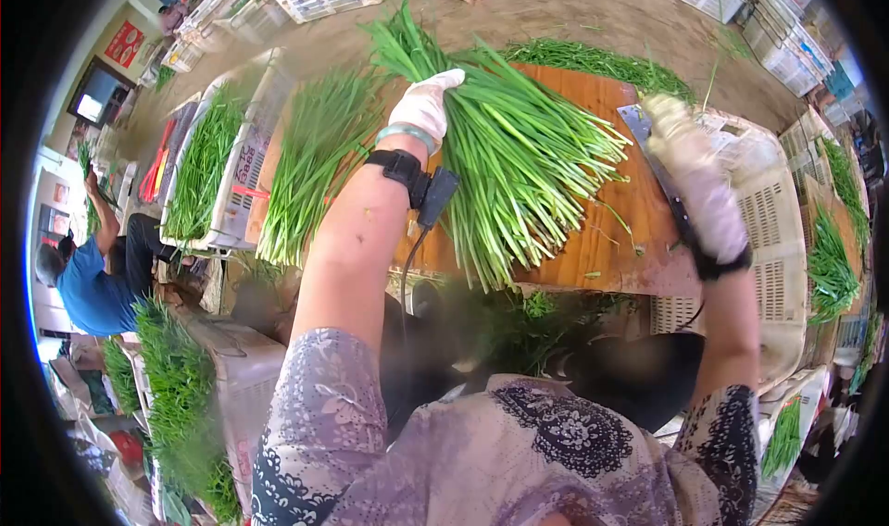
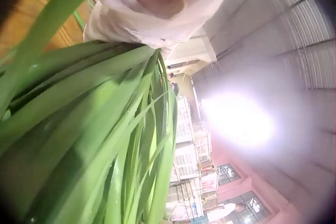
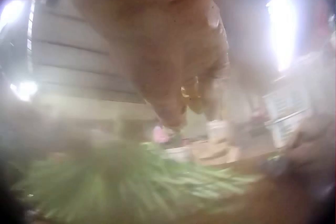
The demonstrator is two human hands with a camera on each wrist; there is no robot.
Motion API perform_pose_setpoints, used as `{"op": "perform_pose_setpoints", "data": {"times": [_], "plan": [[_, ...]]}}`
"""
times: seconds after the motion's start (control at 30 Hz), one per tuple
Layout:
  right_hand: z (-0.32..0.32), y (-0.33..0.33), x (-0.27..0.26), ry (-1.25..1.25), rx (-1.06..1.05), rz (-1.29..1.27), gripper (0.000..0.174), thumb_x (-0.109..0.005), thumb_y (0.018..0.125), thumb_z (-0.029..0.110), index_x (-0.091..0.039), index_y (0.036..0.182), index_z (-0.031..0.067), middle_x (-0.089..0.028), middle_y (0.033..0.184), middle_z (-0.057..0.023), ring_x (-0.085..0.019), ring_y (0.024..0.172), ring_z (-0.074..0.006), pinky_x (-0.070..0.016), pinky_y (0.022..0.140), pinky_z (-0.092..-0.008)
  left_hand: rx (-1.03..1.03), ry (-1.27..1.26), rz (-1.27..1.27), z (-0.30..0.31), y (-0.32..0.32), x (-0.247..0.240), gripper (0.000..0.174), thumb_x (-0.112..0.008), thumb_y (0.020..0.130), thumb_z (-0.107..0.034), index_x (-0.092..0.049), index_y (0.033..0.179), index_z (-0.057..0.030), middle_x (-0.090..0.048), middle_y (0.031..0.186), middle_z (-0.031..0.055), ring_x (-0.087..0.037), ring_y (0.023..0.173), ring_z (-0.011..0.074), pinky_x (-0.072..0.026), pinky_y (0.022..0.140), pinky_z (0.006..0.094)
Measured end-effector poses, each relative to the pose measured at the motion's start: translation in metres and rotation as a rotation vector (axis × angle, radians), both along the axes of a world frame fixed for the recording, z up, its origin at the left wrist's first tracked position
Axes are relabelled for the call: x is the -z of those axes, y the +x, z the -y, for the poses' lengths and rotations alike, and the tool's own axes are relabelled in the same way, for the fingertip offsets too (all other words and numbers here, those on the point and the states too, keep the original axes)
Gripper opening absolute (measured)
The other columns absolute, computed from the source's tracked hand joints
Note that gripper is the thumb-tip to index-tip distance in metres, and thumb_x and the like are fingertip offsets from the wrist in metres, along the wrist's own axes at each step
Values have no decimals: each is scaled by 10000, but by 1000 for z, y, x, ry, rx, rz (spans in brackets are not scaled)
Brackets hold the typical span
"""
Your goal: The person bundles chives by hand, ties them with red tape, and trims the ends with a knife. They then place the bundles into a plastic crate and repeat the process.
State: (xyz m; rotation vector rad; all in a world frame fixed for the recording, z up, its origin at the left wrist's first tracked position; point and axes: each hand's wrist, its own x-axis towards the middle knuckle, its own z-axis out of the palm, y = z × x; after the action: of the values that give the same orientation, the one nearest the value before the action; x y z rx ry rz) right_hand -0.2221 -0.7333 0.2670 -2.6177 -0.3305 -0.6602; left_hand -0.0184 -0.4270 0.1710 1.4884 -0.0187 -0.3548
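A large bunch of long green stalks with pale cut ends point(image 1: 528, 156) lies fanned over a wooden board point(image 1: 648, 248). Around its leafy part the gloved left hand point(image 1: 426, 109) is curled; in the left wrist view the white glove point(image 2: 152, 19) is against the green leaves point(image 2: 89, 145). The gloved right hand point(image 1: 694, 165), blurred, is over the board's right side, apart from the bunch. Beside and partly under it is a knife, its blade point(image 1: 637, 126) pointing away. In the right wrist view the right hand's fingers point(image 3: 173, 98) point down; whether they pinch something is unclear.
More stalks point(image 1: 319, 156) lie left of the bunch, and loose greens point(image 1: 602, 63) behind the board. A white crate point(image 1: 782, 257) stands at the right, another with greens point(image 1: 245, 160) at the left. A person in blue point(image 1: 88, 281) sits far left.
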Motion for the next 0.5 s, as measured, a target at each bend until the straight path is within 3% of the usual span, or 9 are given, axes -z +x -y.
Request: {"op": "perform_pose_setpoints", "data": {"times": [0.03, 0.07, 0.1, 0.17, 0.27, 0.37, 0.4, 0.43, 0.5], "plan": [[-29, -19, 5, -58, -205, -21, 325, -574, 847, 92, -579, 1167, 34, -606, 1127, -128, -577, 1066, -261, -455, 941, -348, -30, -179, 1, -5, 19, 31, 308, -635, 872, -270, -683, 1093, -61, -650, 1151, 89, -574, 1026, 187, -407, 929, 299], [-59, -37, 11, -102, -407, -56, 366, -588, 809, 63, -576, 1173, 42, -604, 1125, -136, -579, 1071, -279, -466, 933, -357, -39, -52, 9, 0, 18, 23, 317, -648, 863, -273, -680, 1098, -61, -649, 1147, 92, -573, 1015, 191, -411, 921, 306], [-90, -27, 62, -198, -424, -309, 344, -556, 817, 69, -575, 1160, 53, -599, 1083, -122, -587, 1033, -281, -485, 888, -377, -46, 76, 18, 2, 18, 21, 327, -662, 855, -275, -677, 1102, -62, -647, 1143, 96, -572, 1004, 195, -416, 913, 314], [-123, -46, 105, -256, -314, -169, 457, -567, 797, 85, -523, 1252, 71, -580, 1145, -150, -603, 1011, -284, -504, 852, -366, -84, 17, -73, 8, 27, 23, 351, -689, 834, -286, -676, 1107, -66, -647, 1146, 90, -571, 1006, 195, -413, 916, 313], [-137, -49, 128, -288, -14, -211, 336, -524, 844, 108, -552, 1176, 68, -604, 1049, -132, -637, 868, -289, -529, 727, -372, -50, 83, 19, 11, 35, 19, 369, -720, 810, -294, -679, 1098, -67, -644, 1158, 82, -570, 1005, 196, -412, 918, 315], [-137, -50, 137, -206, -35, -299, 206, -505, 864, 114, -569, 1054, 66, -618, 928, -118, -640, 744, -298, -527, 629, -383, -11, 130, 105, 10, 25, 13, 382, -722, 807, -298, -671, 1104, -62, -637, 1177, 89, -568, 1013, 201, -412, 919, 320], [-137, -55, 137, -221, -39, -229, 112, -502, 875, 118, -564, 962, 88, -611, 839, -116, -633, 718, -301, -510, 595, -401, 52, 260, 213, 7, 24, 13, 364, -655, 824, -233, -637, 1145, -62, -613, 1209, 83, -548, 1055, 188, -397, 948, 314], [-136, -63, 133, -376, -89, -317, 106, -498, 883, 124, -574, 944, 80, -609, 821, -126, -630, 726, -302, -512, 620, -398, 104, 388, 326, 4, 23, 13, 362, -589, 841, -167, -602, 1187, -61, -590, 1242, 78, -528, 1097, 175, -383, 977, 307], [-126, -83, 118, -686, -194, -490, 124, -490, 900, 135, -592, 907, 66, -606, 784, -147, -624, 742, -304, -514, 670, -392, 324, 905, 743, -13, 37, 26, 487, -329, 903, 96, -474, 1340, -65, -502, 1359, 49, -449, 1255, 119, -328, 1094, 276]]}}
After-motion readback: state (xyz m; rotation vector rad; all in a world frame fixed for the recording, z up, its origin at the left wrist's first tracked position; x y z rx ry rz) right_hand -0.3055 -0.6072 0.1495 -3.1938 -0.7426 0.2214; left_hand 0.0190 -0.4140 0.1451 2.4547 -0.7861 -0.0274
